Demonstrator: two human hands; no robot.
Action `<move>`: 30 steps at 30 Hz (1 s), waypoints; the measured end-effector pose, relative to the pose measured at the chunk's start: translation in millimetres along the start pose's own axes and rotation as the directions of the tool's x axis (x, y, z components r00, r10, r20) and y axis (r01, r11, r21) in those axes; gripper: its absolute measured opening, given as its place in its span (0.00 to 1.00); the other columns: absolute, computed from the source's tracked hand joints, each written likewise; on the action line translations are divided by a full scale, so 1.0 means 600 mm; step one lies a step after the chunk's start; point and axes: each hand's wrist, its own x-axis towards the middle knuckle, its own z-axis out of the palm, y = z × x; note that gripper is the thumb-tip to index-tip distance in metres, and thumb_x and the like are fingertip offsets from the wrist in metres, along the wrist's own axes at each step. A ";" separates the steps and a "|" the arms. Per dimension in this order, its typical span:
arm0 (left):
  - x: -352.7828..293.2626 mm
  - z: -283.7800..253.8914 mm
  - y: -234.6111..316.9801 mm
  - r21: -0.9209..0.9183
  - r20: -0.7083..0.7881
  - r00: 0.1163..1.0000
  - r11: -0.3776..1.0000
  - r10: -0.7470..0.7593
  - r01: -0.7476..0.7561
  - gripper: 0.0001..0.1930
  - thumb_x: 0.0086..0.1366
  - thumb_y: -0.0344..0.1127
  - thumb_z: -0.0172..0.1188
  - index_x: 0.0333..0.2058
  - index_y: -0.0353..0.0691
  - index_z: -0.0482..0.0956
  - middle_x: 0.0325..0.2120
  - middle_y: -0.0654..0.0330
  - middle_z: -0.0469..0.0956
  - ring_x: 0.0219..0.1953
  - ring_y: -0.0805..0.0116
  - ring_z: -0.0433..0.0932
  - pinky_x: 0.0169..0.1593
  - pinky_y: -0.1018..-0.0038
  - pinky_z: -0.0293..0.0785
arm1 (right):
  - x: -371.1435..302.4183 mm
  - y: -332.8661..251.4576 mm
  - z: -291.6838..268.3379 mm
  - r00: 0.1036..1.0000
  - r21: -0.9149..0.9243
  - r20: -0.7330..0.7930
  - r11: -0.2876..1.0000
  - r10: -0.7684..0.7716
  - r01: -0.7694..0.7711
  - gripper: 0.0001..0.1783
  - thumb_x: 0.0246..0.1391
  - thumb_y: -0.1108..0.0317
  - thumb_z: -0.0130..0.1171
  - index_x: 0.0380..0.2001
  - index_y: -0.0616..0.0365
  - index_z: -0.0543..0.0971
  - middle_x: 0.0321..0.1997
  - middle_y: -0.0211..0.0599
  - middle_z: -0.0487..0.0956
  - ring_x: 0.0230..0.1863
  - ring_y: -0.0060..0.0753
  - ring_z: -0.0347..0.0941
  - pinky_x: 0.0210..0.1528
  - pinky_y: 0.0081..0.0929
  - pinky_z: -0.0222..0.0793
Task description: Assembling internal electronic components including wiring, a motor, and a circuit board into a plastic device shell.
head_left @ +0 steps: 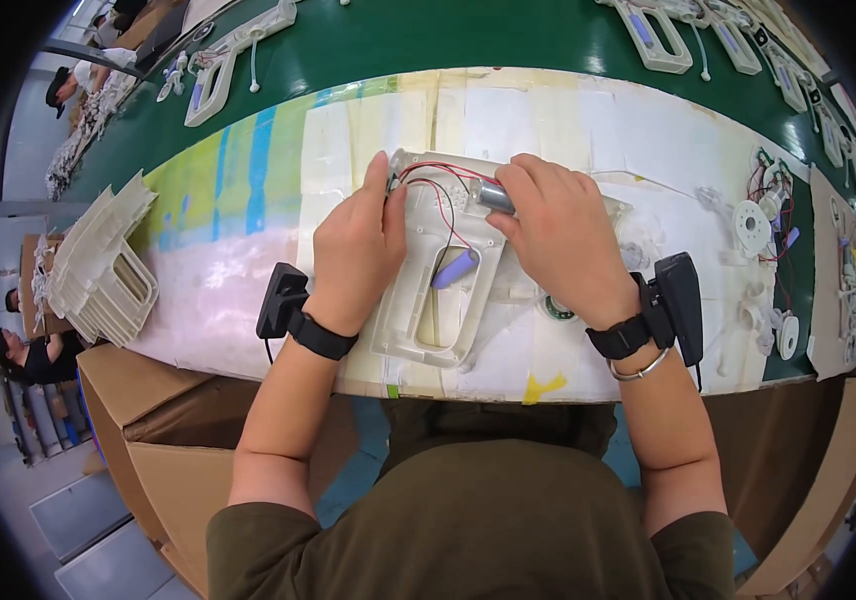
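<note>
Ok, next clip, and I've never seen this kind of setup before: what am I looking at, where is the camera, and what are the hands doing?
There is no machine here. A camera worn on a person's head looks down at their own two bare hands, and its wide lens bends the straight bench edge into a curve.

The left hand steadies a white plastic housing shell with a handle opening, lying flat on the taped white work surface. The right hand pinches a small silver cylinder, probably a motor, at the top of the shell. Thin red and black wires run from it, and a purple trigger piece sits in the handle. Both wrists wear black strapped devices.

To the left is a stack of matching shells; to the right, small white round parts. Behind, a green belt carries more housings.
</note>
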 end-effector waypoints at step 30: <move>-0.021 -0.043 0.093 0.046 0.239 0.952 0.977 0.190 -0.207 0.15 0.44 0.29 0.65 0.34 0.38 0.76 0.38 0.58 0.72 0.42 0.57 0.71 0.47 0.60 0.66 | -0.001 0.009 -0.002 0.998 0.064 -0.066 0.998 -0.022 0.026 0.22 0.43 0.70 0.64 0.43 0.57 0.71 0.45 0.39 0.73 0.45 0.44 0.70 0.47 0.35 0.64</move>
